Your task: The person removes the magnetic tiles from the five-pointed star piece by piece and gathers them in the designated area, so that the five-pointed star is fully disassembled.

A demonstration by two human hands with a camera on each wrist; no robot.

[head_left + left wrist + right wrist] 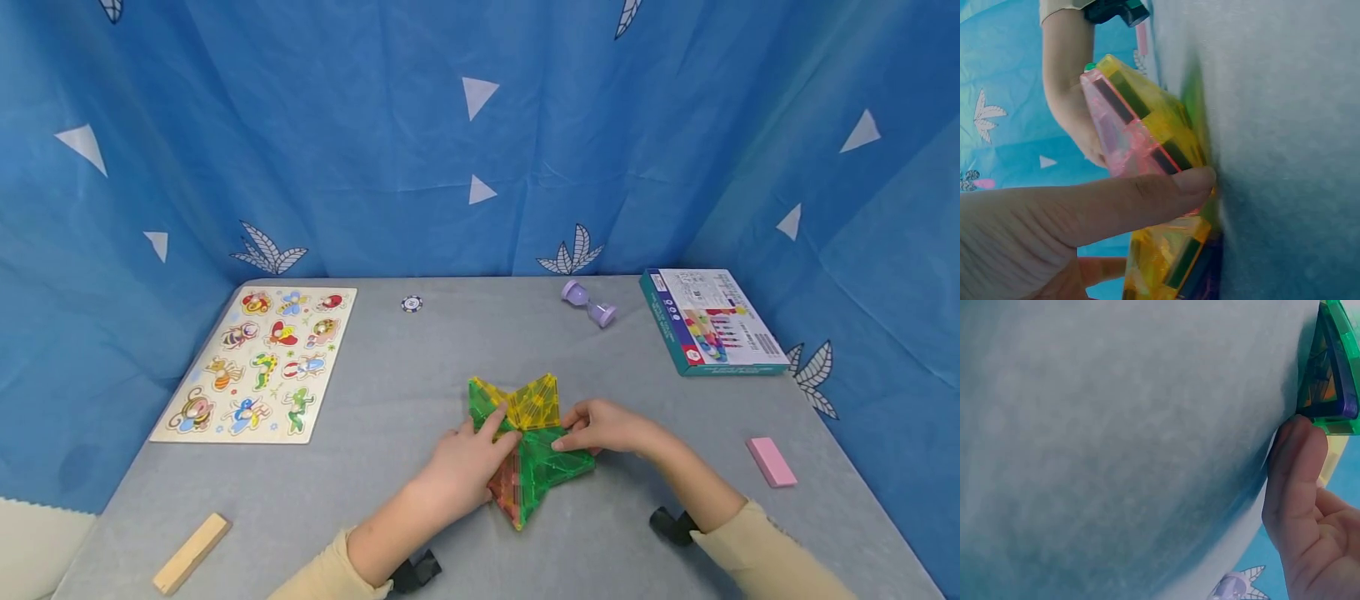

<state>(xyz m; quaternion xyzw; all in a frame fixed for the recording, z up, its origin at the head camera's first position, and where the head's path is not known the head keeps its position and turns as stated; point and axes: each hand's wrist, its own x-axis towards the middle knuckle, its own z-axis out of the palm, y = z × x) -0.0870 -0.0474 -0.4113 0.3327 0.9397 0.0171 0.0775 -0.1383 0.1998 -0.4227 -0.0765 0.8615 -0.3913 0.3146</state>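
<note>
Tiles, translucent and glossy, make up the star between my hands — yellow at the far side, green to the right, red beside green on the near point. It sits on the grey tabletop, slightly right of the middle, its sides standing up as slanted walls, with dark strips along the tile edges. My left hand grips it, thumb pressed on a low side wall and fingers laid over the top; my right hand pinches the right-hand point, thumb above, fingers at the edge by the table. Leftward, a wide grey stretch runs to the flat, straight-edged puzzle board, a squared wooden bar well below it. Ahead, grey reaches as far as the lilac hourglass, lying on its side, and the creased blue curtain past the table's far edge. To my right there's a narrower gap before the smooth pink block — the cornered cardboard box lies farther off.
</note>
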